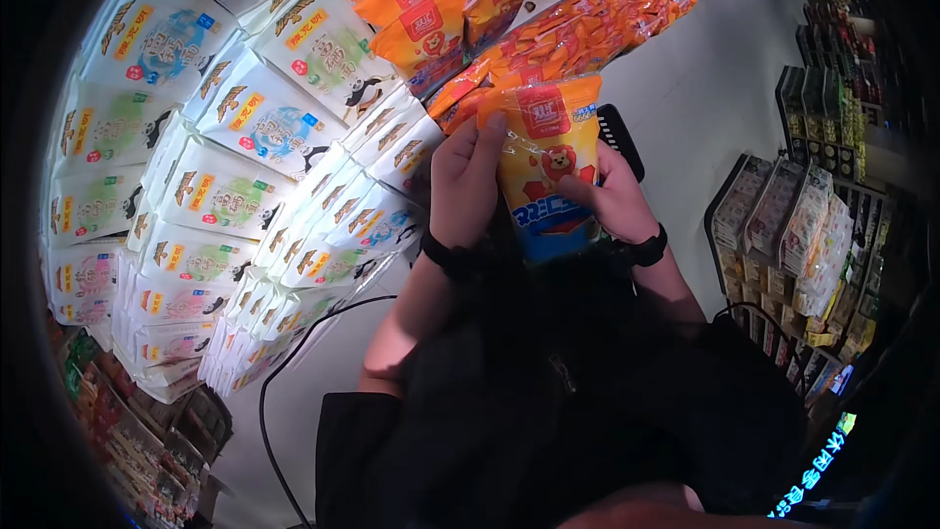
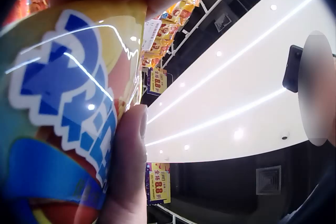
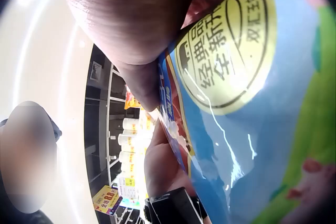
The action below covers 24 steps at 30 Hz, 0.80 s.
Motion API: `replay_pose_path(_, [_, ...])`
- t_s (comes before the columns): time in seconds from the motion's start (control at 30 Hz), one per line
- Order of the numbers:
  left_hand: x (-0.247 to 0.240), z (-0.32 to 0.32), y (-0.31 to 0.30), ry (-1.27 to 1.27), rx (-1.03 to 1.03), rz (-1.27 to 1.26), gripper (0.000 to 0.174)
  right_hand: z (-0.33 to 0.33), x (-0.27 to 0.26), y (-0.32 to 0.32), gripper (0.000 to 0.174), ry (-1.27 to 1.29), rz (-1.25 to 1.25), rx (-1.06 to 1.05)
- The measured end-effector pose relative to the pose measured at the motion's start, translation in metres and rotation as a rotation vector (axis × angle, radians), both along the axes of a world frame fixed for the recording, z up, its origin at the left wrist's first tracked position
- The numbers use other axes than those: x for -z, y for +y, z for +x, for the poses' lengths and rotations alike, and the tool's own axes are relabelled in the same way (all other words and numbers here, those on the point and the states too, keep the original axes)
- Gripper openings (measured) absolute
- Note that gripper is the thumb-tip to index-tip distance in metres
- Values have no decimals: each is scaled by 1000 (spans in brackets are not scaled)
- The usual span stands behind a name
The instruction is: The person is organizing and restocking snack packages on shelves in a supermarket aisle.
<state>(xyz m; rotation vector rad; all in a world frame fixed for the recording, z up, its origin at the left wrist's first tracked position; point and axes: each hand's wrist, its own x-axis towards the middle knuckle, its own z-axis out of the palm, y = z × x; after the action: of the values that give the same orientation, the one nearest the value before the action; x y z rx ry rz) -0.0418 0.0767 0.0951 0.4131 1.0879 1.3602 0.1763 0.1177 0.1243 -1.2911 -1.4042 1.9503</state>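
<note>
Set in a store interior, over a pale floor point(image 1: 676, 83). At far left, stacked in overlapping rows: white packages point(image 1: 230, 191) with panda prints and yellow labels. Below these, curving down over the floor: a black cable point(image 1: 262, 402). Next, fitted with a black wristband point(image 1: 448, 253): left grip point(image 1: 465, 181), closed on the upper left edge of an orange, yellow and blue bag point(image 1: 548, 165), thumb across the front. At centre, suspended between both grips: the bag, with red label at the top, cartoon lion at the middle, blue panel at the lower end; light blue face with yellow oval in the right wrist view. Beyond the bag, in rows and a heap: orange packets point(image 1: 587, 44). On the bag's right edge: right grip point(image 1: 617, 194), closed in a pinch, thumb on the front. At far right, loaded with goods: shelves point(image 1: 774, 225).
</note>
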Motion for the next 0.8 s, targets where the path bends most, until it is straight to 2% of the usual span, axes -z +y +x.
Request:
replay_pose_path(0.1, [15,-3,-3,37,-5,26,39,-3,-3,-12,56,-46,8,56])
replay_pose_path(0.2, [19,-11,-4,-32,56,-37,43,-7,-5,-20,57,-51,-10,78])
replay_pose_path(0.3, [16,-14,-1,-105,-21,17,36,-13,-10,-21,56,-53,-1,54])
replay_pose_path(0.4, [-3,-23,3,423,-40,229,35,-18,-16,-16,58,-105,37,-26])
replay_pose_path(0.5, [-29,-53,18,1021,155,626,38,-21,-29,-11,66,-269,171,-157])
replay_pose_path(0.57, [-61,-57,20,1053,285,551,41,-21,-40,-2,71,-389,329,-290])
replay_pose_path(0.63, [-88,-55,22,1144,433,407,40,-18,-45,8,68,-389,475,-367])
replay_pose_path(0.67, [-90,-49,21,1088,363,399,41,-15,-44,14,67,-364,521,-397])
replay_pose_path(0.7, [-103,-46,21,1043,378,386,36,-10,-44,20,66,-337,566,-423])
replay_pose_path(0.8, [-90,-20,29,787,258,302,22,7,-42,41,61,-253,589,-421])
